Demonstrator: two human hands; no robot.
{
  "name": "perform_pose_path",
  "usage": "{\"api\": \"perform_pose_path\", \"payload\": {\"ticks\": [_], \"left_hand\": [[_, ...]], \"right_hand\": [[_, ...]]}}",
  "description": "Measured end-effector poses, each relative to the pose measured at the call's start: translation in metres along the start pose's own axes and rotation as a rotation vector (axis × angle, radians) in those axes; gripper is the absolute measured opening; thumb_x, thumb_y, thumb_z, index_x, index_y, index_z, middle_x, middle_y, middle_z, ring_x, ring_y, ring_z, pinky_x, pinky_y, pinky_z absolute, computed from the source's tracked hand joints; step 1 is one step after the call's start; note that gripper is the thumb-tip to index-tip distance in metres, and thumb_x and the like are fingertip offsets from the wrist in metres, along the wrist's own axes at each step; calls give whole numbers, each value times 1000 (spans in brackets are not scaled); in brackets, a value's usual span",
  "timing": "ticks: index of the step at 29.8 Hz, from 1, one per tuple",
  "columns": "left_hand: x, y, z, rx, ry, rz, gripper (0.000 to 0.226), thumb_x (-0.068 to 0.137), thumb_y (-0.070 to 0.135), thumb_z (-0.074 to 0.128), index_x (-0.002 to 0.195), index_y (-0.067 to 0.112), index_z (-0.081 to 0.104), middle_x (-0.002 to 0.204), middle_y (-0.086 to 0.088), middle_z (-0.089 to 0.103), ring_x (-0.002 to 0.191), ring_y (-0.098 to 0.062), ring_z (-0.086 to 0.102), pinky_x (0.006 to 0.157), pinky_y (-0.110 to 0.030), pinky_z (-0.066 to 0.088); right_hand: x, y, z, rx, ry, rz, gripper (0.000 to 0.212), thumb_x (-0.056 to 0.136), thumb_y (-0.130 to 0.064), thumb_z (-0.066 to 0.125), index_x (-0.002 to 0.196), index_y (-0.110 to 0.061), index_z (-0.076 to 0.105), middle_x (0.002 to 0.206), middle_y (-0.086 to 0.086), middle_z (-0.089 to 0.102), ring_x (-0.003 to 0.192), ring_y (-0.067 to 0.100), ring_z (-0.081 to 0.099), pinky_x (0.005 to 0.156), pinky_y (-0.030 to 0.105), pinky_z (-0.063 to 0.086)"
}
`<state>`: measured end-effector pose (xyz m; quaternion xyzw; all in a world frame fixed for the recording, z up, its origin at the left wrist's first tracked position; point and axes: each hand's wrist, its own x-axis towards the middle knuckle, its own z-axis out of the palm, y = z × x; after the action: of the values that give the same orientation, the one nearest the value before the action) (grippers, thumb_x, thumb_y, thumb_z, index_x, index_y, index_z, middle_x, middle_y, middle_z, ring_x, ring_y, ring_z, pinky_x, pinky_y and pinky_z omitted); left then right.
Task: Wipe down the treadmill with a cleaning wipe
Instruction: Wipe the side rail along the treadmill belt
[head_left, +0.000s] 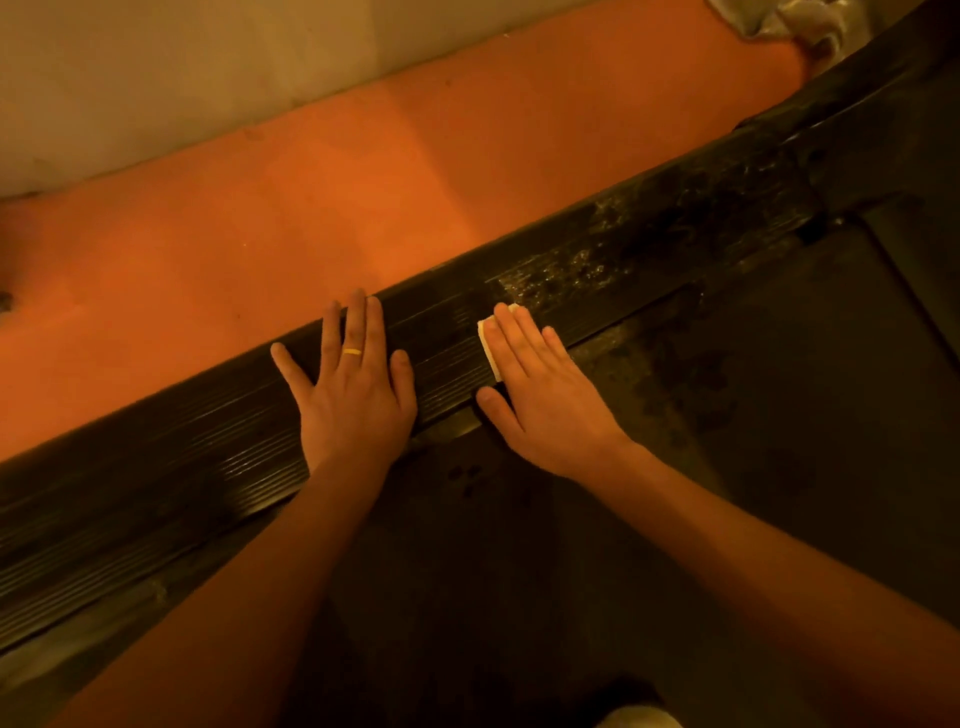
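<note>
The treadmill's black ribbed side rail (208, 457) runs diagonally from lower left to upper right, with the dark belt (727, 415) on its right. My left hand (353, 384) lies flat on the rail, fingers spread, a yellow ring on one finger. My right hand (540, 395) presses a folded white cleaning wipe (488, 345) flat onto the rail with straight fingers; only the wipe's left edge shows from under them. Beyond the wipe the rail looks wet and streaked (597, 265).
Orange floor (311, 208) lies left of the rail, ending at a pale wall (156, 78). A crumpled light cloth (789, 21) sits at the top right corner. Dark spots mark the belt (467, 478) near my wrists.
</note>
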<state>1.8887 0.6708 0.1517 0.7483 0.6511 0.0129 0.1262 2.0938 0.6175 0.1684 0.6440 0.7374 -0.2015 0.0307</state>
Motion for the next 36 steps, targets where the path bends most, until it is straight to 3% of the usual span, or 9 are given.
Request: {"api": "perform_pose_path", "payload": {"ticks": [7, 13, 20, 26, 36], "left_hand": [[-3, -5, -1, -11, -8, -5, 59, 107, 41, 22, 161, 21, 8, 168, 6, 5, 155, -15, 0, 118, -67, -3], [-2, -2, -2, -23, 1, -11, 59, 107, 40, 24, 161, 21, 10, 168, 6, 7, 155, -15, 0, 118, -67, -4], [-2, -2, -2, -16, -11, -9, 59, 107, 40, 24, 161, 21, 10, 168, 5, 7, 155, -15, -1, 118, -66, -5], [-1, -3, -4, -8, -6, -5, 59, 107, 41, 23, 161, 21, 10, 168, 5, 8, 155, -16, 0, 118, -67, -4], [-2, -5, -3, -20, -3, 15, 59, 107, 41, 23, 161, 22, 10, 168, 5, 7, 155, -16, -1, 118, -67, -5]], "right_hand": [[57, 2, -14, -9, 22, 23, 71, 106, -51, 22, 161, -10, 1, 169, 9, -6, 156, 21, -10, 127, 42, -3], [2, -3, 7, 0, 44, 49, 73, 106, -50, 27, 162, -12, -1, 169, 7, -7, 155, 19, -15, 126, 40, -4], [57, 16, -18, -52, 54, 56, 69, 107, -50, 20, 161, -12, 1, 169, 7, -6, 155, 19, -10, 124, 38, -9], [9, 9, 0, -4, 52, 72, 65, 107, -44, 17, 161, -14, -3, 169, 5, -10, 154, 18, -15, 126, 38, -5], [40, 19, -13, 48, 86, 94, 64, 109, -42, 19, 161, -13, -1, 169, 6, -8, 155, 18, -12, 126, 38, -4]]}}
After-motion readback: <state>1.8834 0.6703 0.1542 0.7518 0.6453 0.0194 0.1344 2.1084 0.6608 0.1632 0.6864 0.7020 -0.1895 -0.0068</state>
